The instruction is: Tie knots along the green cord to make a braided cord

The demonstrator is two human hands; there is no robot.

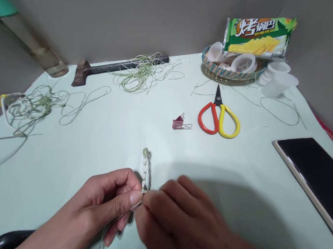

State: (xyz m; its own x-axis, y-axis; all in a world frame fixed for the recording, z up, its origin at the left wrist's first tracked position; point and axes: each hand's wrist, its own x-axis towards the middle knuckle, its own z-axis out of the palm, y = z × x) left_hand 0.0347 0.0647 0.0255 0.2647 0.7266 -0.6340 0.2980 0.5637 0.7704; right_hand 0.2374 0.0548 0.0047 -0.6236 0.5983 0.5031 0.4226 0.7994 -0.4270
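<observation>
A thin braided cord (144, 170), white and green with a small green loop at its far end, stands out from between my two hands. My left hand (109, 204) pinches the near end of the braid between thumb and forefinger. Against it, my right hand (173, 218) is closed, its fingertips meeting the left thumb at the same spot; its grip is mostly hidden behind its own knuckles. Loose thin strands (102, 243) hang from below the left hand toward the near edge. Ahead lie a pink binder clip (178, 122) and scissors (217, 101) with one red and one yellow handle.
A hammer (105, 70) lies at the back under tangled green cord (139, 76). More tangled cord (38, 104) is at left, near a green-capped bottle (25, 35). A woven basket (225, 74) holds plastic cups and a snack packet (258, 36). A phone (319, 178) lies at right.
</observation>
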